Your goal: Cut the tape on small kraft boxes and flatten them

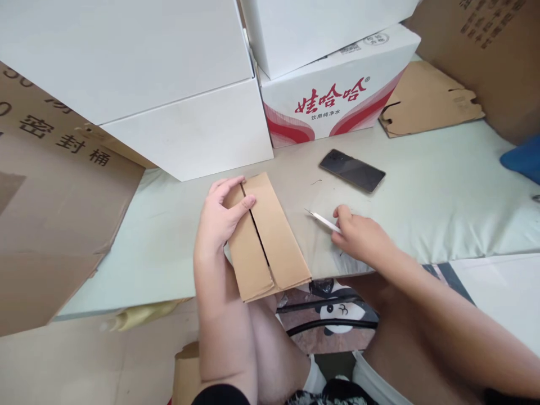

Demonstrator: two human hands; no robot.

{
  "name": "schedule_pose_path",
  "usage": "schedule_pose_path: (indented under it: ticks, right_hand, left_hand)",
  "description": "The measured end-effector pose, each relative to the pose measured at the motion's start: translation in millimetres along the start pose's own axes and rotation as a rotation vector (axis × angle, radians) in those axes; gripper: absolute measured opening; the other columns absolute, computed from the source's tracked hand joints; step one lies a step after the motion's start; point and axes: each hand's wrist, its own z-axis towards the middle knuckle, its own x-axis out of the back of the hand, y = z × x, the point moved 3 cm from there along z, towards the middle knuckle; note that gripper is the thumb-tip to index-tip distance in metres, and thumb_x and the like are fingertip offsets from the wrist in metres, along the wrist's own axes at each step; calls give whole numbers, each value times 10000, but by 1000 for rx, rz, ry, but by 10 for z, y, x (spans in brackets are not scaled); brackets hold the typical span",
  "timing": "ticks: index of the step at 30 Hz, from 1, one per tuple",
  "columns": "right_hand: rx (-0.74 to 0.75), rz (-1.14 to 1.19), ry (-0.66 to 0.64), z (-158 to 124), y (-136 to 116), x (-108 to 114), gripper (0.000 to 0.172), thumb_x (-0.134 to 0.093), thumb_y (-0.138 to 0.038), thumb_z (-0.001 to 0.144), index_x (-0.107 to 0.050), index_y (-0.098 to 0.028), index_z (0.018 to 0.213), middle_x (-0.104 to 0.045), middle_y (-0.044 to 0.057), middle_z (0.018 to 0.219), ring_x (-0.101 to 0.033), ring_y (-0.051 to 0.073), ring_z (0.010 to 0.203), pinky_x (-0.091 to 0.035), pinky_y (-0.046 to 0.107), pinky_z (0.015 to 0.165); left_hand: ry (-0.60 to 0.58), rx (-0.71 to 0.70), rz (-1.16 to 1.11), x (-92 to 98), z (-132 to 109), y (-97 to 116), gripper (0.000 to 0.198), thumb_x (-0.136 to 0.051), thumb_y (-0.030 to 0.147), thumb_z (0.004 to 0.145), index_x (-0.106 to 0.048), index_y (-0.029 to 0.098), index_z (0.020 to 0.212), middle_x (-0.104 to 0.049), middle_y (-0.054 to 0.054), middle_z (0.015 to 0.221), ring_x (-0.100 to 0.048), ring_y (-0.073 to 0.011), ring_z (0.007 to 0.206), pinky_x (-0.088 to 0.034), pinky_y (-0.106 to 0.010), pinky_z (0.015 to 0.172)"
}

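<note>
At the pale green table [442,191], you sit with a small cardboard box [274,242] square in front of you. It lies flat at the table's near edge, with one corner jutting past the edge over your lap. Its two top flaps are folded shut, and a dark seam runs down the middle.

Behind the cardboard box and to its left stand the stacked white boxes [139,73], the largest things on the table. Farther left of the box, a big brown cardboard sheet [50,225] with black printed characters leans off the table's side. Behind the box to the right sits a white carton with red lettering [337,90]. Beyond that lies a folded brown cardboard piece [426,98], well apart from the box.

Your left hand [219,216] lies open on the box's far left corner, with the fingers draped over the far edge and the thumb reaching to the seam. It presses down rather than clasping.

To the right of the box, your right hand [360,236] rests on the table, closed around a thin white knife [324,220]. The fine tip points back toward the box but stays clear of it.

A dark phone [352,170] lies face up on the table, right of the box and beyond the knife.
</note>
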Motion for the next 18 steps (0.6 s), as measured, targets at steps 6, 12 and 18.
schedule_pose_path:
  ticks: [6,12,18]
  right_hand:
    - [103,832,-62,241,-107,-316,148,-411,-304,930,-536,-227,916,-650,3,737,-644,188,720,-495,288,651]
    - [349,994,-42,273,-310,-551,219,-516,-413,939,-605,-221,995,-704,31,998,-635,209,978,-521,359,885]
    - [274,1139,-97,273,-349,-535,282,-529,-468,923,-605,-199,954,-686,22,941,-612,204,954,-505,362,897]
  left_hand:
    - [33,-16,-81,1,-2,-39,559,-816,555,703,-758,240,1161,-668,-89,1262,-612,-310,1230,-433,-482,1143]
    - [2,-60,-85,-122,-94,105,464,-821,484,720,-771,248,1116,-677,-76,1212,-624,-289,1186,-469,-467,1103]
    - [7,-67,-86,-156,-133,157,453,-822,463,718,-774,233,1105,-678,-81,1182,-627,-283,1162,-486,-458,1078]
